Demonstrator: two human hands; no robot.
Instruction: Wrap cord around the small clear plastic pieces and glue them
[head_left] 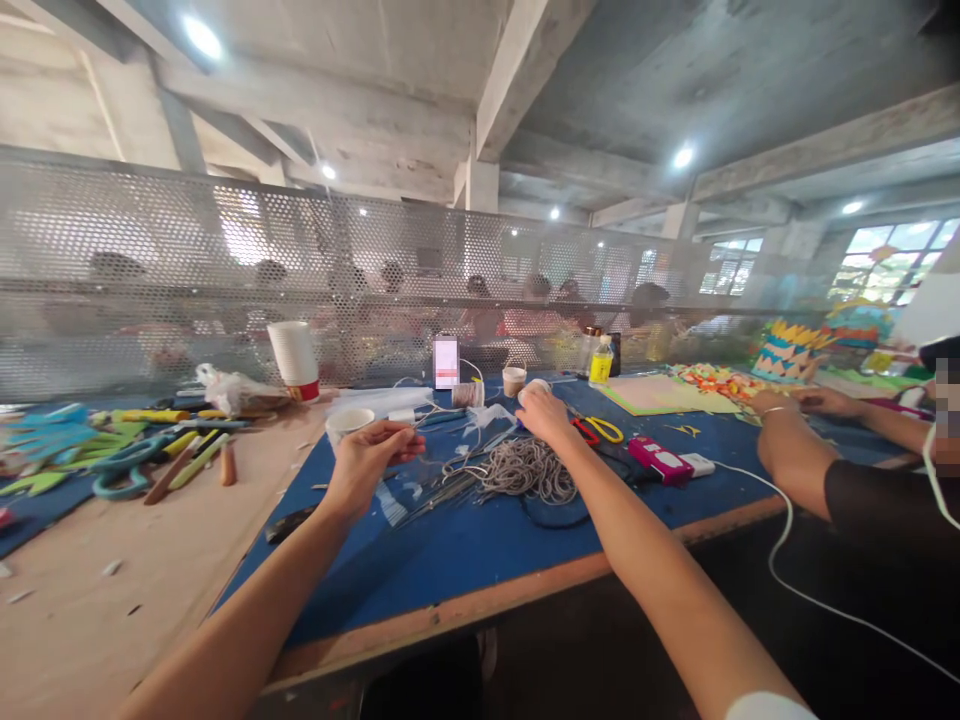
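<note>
1. Our left hand is raised just above the bench, thumb and fingertips pinched narrow on what looks like a thin pale strand – too fine for us to be sure.
2. Our right hand reaches further out, fingers curled down over a small whitish roll; we cannot tell how firmly it grips.
3. Between and just below our hands lies a loose heap of grey cord on the blue mat, with a few thin metal rods beside it.
4. Containers – a white paper cup stands just left of our left hand, its inside hidden from us; a small brown cup sits just beside the roll, contents unclear; a stack of white cups with a red band stands further left.
5. A yellow bottle stands beyond, yellow-handled scissors and a pink device lie to the right.
6. Another person's arm rests on the bench at the right.
</note>
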